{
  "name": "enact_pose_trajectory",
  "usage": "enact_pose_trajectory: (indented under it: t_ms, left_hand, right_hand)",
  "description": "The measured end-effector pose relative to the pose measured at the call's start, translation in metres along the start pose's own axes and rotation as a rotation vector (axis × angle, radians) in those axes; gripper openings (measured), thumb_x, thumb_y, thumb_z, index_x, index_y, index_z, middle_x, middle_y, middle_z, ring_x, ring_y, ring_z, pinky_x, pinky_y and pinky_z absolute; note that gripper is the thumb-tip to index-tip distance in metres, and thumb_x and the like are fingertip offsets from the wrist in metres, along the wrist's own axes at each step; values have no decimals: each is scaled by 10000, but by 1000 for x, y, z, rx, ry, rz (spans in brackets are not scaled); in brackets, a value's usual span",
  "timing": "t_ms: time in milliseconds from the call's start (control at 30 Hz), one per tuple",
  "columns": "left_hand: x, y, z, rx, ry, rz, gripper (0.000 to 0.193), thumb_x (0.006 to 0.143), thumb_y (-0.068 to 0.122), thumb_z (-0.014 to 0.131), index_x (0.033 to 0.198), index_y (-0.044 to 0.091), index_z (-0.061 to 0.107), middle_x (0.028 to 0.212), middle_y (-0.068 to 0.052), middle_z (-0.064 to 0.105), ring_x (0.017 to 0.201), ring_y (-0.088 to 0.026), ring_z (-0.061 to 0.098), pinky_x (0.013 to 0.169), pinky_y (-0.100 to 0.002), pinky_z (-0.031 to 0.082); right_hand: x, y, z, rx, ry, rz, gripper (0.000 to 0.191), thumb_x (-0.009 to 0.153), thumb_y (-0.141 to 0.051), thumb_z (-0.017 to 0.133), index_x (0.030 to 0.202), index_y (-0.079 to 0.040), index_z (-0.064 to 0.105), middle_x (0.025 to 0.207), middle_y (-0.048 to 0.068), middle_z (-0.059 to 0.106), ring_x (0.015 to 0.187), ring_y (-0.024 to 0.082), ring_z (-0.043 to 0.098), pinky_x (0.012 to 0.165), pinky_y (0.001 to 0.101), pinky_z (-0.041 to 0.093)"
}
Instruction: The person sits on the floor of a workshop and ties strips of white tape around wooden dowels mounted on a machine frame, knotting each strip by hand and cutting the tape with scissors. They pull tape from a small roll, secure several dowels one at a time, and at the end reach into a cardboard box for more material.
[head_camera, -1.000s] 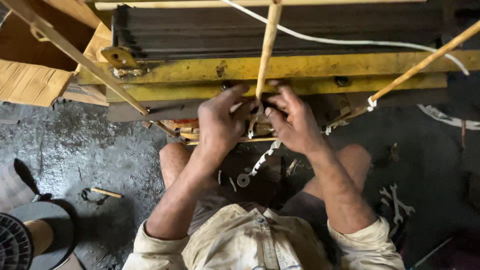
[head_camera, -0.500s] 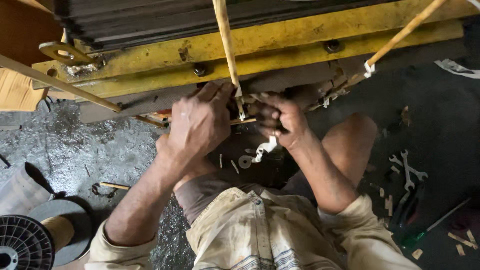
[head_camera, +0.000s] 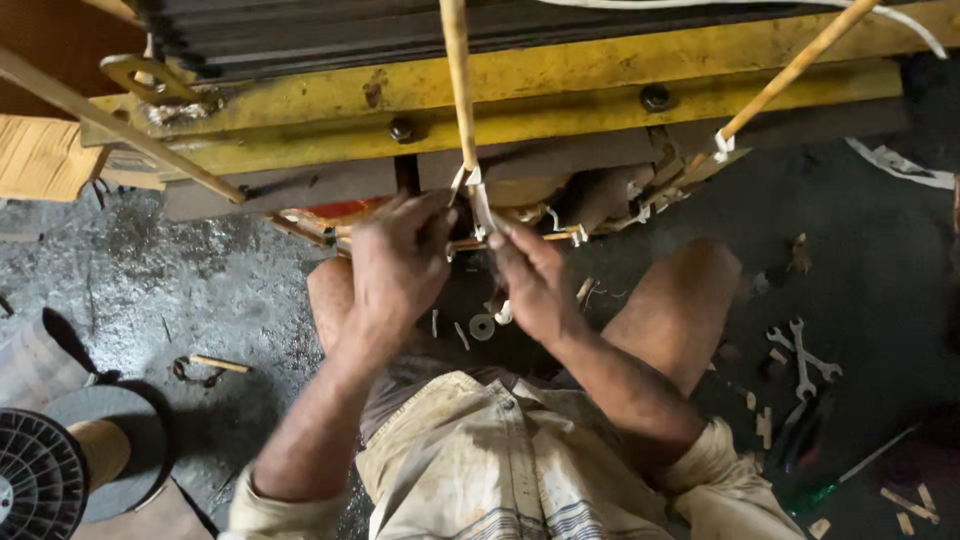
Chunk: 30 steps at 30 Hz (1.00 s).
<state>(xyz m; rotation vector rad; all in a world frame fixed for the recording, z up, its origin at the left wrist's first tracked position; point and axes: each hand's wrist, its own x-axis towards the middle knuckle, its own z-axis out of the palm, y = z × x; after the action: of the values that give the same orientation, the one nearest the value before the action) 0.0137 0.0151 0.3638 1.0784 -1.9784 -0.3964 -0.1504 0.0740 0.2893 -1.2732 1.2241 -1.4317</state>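
Observation:
My left hand (head_camera: 398, 265) and my right hand (head_camera: 532, 278) meet at the foot of a tan insulated lead (head_camera: 458, 90) that runs up over a yellow steel frame (head_camera: 560, 85). Both pinch white tape (head_camera: 482, 205) wrapped round the lead's lower end, right by a thin horizontal stick (head_camera: 515, 240). The fingers are closed on the tape and lead. A second tan lead (head_camera: 790, 75) slants up to the right, tied with white tape. Dark stacked laminations (head_camera: 330, 30) sit above the frame. The fingertips hide the knot itself.
Two spanners (head_camera: 803, 358) and wood chips lie on the dark floor at right. A black wire spool (head_camera: 35, 475) and a grey disc stand at lower left. A washer (head_camera: 482, 327) lies between my knees. A thin wooden bar (head_camera: 120, 130) slants at left.
The view has shifted left and down slightly. Both hands have stayed at the lead's foot, with the right hand now lower and closer to the left hand.

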Motion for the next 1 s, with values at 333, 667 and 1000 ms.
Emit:
enact_pose_trajectory:
  t_ms: [333,667,1000]
  left_hand:
    - [-14,-4,30,-1321,-135,-1025,139,941,124,597,833,55,650,772,-35,710,714,-126,661,705,-281,532]
    - [-27,29,46,87,-22,-49,373,727,1,733,1083,28,623,1062,-184,599,844,-406,642,685,-478,507]
    - [-42,17,42,-830,135,-524,315,1024,181,683,1272,-11,660,948,12,678,817,-79,580,694,-248,493]
  right_hand:
    - [-40,12,14,-433,-5,-476,121,1028,-91,611,1118,-24,657,947,165,669,823,351,672,764,393,547]
    - [50,-8,-35,35,-140,72,238,1025,-262,684,1034,-30,736,928,-43,698,896,42,626,794,238,534]
    - [28,-25,-26,-273,24,-45,167,989,-122,720,1093,5,751,872,14,742,791,55,647,685,242,538]
